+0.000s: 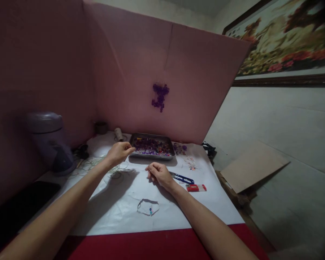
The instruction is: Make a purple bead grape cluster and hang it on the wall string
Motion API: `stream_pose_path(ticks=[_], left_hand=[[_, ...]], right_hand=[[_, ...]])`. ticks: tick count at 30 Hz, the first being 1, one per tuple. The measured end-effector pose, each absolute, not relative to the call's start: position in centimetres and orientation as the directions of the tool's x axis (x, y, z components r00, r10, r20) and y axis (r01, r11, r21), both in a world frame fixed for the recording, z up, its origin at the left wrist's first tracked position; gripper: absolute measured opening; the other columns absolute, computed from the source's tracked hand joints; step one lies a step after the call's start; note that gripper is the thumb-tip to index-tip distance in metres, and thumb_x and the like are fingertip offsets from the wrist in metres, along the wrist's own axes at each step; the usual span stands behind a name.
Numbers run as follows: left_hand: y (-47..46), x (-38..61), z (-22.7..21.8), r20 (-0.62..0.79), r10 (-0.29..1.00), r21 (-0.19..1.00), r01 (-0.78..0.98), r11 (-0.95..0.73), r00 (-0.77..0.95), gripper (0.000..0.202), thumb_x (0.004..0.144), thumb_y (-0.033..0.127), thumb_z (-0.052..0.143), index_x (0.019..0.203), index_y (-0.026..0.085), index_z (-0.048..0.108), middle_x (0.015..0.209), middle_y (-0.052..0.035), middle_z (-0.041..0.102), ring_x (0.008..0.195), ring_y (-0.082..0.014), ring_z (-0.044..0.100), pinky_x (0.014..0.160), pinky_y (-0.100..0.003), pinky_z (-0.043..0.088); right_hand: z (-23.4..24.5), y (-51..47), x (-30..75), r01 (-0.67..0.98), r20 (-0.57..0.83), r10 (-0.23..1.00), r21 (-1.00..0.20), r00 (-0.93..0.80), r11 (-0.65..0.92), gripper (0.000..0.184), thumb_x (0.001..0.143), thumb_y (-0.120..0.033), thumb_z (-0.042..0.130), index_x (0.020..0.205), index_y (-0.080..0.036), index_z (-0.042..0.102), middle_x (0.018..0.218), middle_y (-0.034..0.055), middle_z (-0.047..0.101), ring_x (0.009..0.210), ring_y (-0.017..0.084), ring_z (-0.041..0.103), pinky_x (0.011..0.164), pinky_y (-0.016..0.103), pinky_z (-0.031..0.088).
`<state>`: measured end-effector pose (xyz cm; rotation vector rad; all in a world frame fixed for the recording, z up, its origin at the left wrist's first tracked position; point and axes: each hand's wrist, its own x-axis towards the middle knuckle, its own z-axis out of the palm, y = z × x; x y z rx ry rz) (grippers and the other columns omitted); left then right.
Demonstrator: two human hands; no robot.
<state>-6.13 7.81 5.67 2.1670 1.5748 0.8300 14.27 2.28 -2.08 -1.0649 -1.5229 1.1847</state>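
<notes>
My left hand (117, 153) is raised at the left front corner of a dark metal tray (166, 157) of purple and mixed beads (151, 146). Its thumb and forefinger are pinched together; whatever they hold is too fine to see. My right hand (160, 174) rests on the white sheet with its fingers curled and closed, their contents hidden. Beside it lie blue-handled thread snips (183, 178) and a red lighter (196, 188). Nearer to me is a loop of thin cord (139, 205) with a few small blue beads (151, 210).
A tangle of pale clear line (97, 164) spreads at the left, near a lidded lavender container (50, 144). A thread spool (118, 134) stands behind. Loose beads (191, 163) lie right of the tray. A purple beaded figure (160, 97) hangs before the pink panel (132, 54).
</notes>
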Motion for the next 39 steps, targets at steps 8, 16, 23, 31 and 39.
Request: stream_pose_path(ticks=[8,16,23,31,39], left_hand=[[8.5,-9.3,6.7,0.057,0.958,0.332,0.899,-0.284,0.282,0.012,0.063,0.012,0.062,0.066,0.021,0.07,0.074,-0.0021,0.072,0.074,-0.0187,0.064,0.057,-0.023,0.036],[8.8,-8.9,5.1,-0.095,0.927,0.354,0.883,-0.308,0.362,0.006,0.059,0.019,0.069,0.063,0.022,0.072,0.063,0.0019,0.069,0.066,-0.0159,0.063,0.055,-0.02,0.039],[8.7,-10.4,6.7,-0.032,0.965,0.213,0.945,-0.248,0.261,0.017,0.065,0.01,0.059,0.073,0.016,0.072,0.082,-0.01,0.073,0.079,-0.0225,0.064,0.062,-0.026,0.04],[8.4,-13.8,9.1,0.0,0.995,0.093,0.99,-0.102,0.102,0.019,0.069,0.011,0.055,0.081,0.013,0.071,0.092,-0.0182,0.073,0.085,-0.0284,0.066,0.065,-0.03,0.042],[9.9,-15.7,7.7,0.003,1.0,0.122,0.992,0.014,-0.014,0.016,0.07,0.023,0.063,0.082,0.019,0.072,0.095,-0.0115,0.074,0.091,-0.0253,0.068,0.068,-0.024,0.046]], right_hand=[[-2.1,1.8,13.9,0.028,0.149,0.972,-0.987,-0.18,0.157,0.029,0.076,-0.045,0.064,0.075,-0.016,0.061,0.055,-0.0019,0.058,0.04,0.007,0.043,0.035,0.017,0.031],[-2.2,1.8,14.0,0.023,0.126,0.977,-0.991,-0.173,0.132,0.027,0.075,-0.043,0.065,0.076,-0.016,0.063,0.055,-0.002,0.059,0.04,0.007,0.043,0.037,0.018,0.034],[-2.3,1.8,14.0,0.036,0.14,0.975,-0.988,-0.17,0.148,0.028,0.076,-0.044,0.064,0.076,-0.016,0.063,0.056,-0.0013,0.059,0.042,0.008,0.045,0.038,0.019,0.035],[-2.2,1.6,13.9,-0.009,0.11,0.979,-0.994,-0.171,0.11,0.03,0.074,-0.046,0.066,0.076,-0.016,0.062,0.056,-0.0016,0.059,0.042,0.008,0.046,0.038,0.019,0.035],[-2.4,1.7,14.0,0.006,0.103,0.979,-0.994,-0.176,0.106,0.031,0.074,-0.047,0.066,0.076,-0.017,0.062,0.057,-0.0012,0.059,0.042,0.008,0.046,0.037,0.019,0.031]])
